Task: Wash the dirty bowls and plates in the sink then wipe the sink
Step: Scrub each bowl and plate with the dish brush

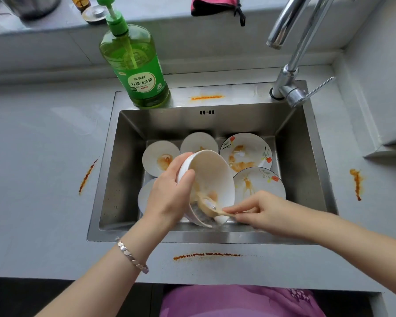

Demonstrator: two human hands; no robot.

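1. Centre of frame: the left hand [169, 193] grips the rim of a tilted white bowl [213, 175], held above the steel sink [124, 161].
2. Just right of it, the right hand [261, 209] pinches the handle of a sauce-smeared spoon [212, 205] resting in the bowl.
3. Stained plates [247, 152] lie in the sink behind.
4. Grey countertop [44, 156] with orange smears [87, 175]; green dish soap bottle [137, 69] upper left of centre, chrome faucet [290, 72] upper right.

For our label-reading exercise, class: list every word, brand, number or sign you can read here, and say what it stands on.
"家家宜": top of the label on the green soap bottle.
"柠檬洗洁精": large line beneath it, same label.
Small print below, and the dark round badge at the label's left: too small to read.
No writing seen on the bowl, spoon, plates, sink or tap.
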